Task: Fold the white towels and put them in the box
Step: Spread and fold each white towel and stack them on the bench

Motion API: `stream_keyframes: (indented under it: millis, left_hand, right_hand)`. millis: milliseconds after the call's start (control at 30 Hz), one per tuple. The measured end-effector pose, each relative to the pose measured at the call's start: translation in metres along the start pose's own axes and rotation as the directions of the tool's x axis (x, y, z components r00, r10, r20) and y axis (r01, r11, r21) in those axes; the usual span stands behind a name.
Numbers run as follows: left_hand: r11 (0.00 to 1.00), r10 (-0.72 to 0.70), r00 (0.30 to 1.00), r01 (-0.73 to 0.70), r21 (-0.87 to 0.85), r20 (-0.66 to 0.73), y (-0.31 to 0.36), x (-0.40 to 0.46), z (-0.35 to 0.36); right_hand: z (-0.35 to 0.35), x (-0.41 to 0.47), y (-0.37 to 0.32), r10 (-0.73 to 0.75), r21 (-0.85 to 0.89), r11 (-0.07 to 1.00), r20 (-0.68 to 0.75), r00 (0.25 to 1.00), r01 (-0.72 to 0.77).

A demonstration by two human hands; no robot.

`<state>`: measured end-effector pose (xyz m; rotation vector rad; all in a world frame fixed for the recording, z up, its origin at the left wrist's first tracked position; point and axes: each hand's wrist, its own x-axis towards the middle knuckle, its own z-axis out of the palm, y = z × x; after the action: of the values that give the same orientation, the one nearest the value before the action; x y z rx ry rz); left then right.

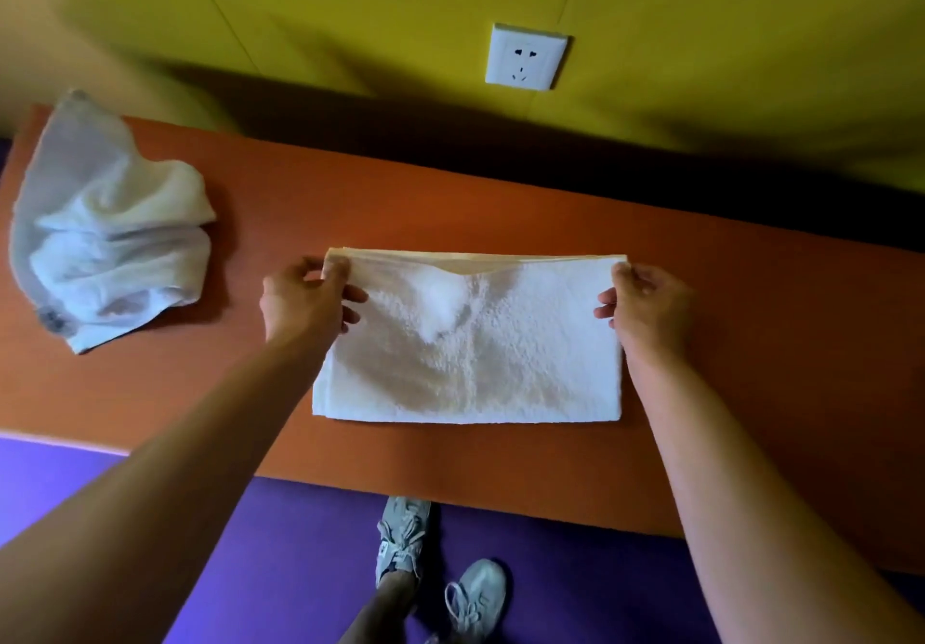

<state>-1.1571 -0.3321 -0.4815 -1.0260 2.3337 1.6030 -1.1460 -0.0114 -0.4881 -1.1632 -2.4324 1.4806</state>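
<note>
White terry, folded into a flat rectangle: from the head camera I see the folded towel [468,343] lying at the middle of an orange-brown wooden table [500,203], its long sides running left to right. Layered edges show along the far side, stacked one on another; the near edge sits a little back from the table's front.

Left hand [305,300]: fingers and thumb curled, pinching the far left corner of the folded towel. The corner looks slightly lifted off the table, though I cannot tell how much.

Right hand [645,305]: thumb on top and fingers curled under, pinching the far right corner of the same towel. Both bare forearms reach in from the bottom of the view, one on each side of the cloth.

Second item: a crumpled towel [112,238], white with a bluish cast, heaped at the table's left end, well apart from the folded one. Neither hand touches it. A dark smudge shows at its near lower corner; I cannot make out what it is.

I see no box from this camera.

Behind the table, a yellow-green wall with a white wall socket [525,57]. Below the front edge, a purple floor [310,558] and two grey laced sneakers [403,536], one ahead of the other.
</note>
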Motion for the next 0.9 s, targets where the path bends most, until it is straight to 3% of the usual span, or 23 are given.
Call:
stream_keyframes:
  millis: [167,233,300,367,433,500,567,633,733,800,900]
  left_hand:
    - [0.997,-0.028,1.0,0.029,-0.071,0.01,-0.01,0.019,0.018]
    - [0.995,0.064,0.997,-0.066,0.072,0.033,-0.015,0.014,0.022]
    - [0.939,0.23,0.965,-0.254,0.231,0.127,-0.024,-0.003,0.025]
    - [0.815,0.399,0.885,-0.462,0.349,0.239,-0.036,-0.029,0.033]
    - [0.614,0.519,0.768,-0.64,0.462,0.374,-0.052,-0.059,0.044]
    - [0.412,0.539,0.644,-0.764,0.497,0.542,-0.068,-0.089,0.058]
    - [0.286,0.472,0.558,-0.829,0.48,0.682,-0.085,-0.112,0.07]
    - [0.197,0.405,0.532,-0.845,0.497,0.744,-0.097,-0.121,0.078]
    - [0.114,0.4,0.575,-0.804,0.584,0.713,-0.096,-0.12,0.083]
    - [0.091,0.404,0.598,-0.779,0.62,0.692,-0.09,-0.117,0.088]
    - [0.073,0.411,0.604,-0.769,0.636,0.683,-0.08,-0.107,0.095]
  right_hand:
    - [0.021,0.02,0.023,0.05,-0.003,0.999,0.012,0.999,-0.05]
    - [0.026,0.021,0.031,-0.001,-0.07,0.998,0.024,1.0,0.003]
    - [0.026,0.015,0.034,-0.121,-0.162,0.978,0.055,0.991,0.129]
    - [0.026,0.007,0.035,-0.33,-0.292,0.892,0.102,0.938,0.346]
    - [0.029,0.006,0.035,-0.512,-0.437,0.686,0.277,0.813,0.582]
    - [0.032,0.012,0.036,-0.551,-0.481,0.471,0.494,0.672,0.739]
    - [0.033,0.022,0.035,-0.519,-0.495,0.346,0.607,0.602,0.797]
    - [0.029,0.031,0.037,-0.488,-0.531,0.293,0.632,0.602,0.795]
    - [0.017,0.034,0.047,-0.508,-0.584,0.303,0.569,0.647,0.753]
    - [0.005,0.025,0.06,-0.511,-0.629,0.371,0.477,0.715,0.684]
    - [-0.018,-0.003,0.086,-0.398,-0.681,0.519,0.342,0.851,0.517]
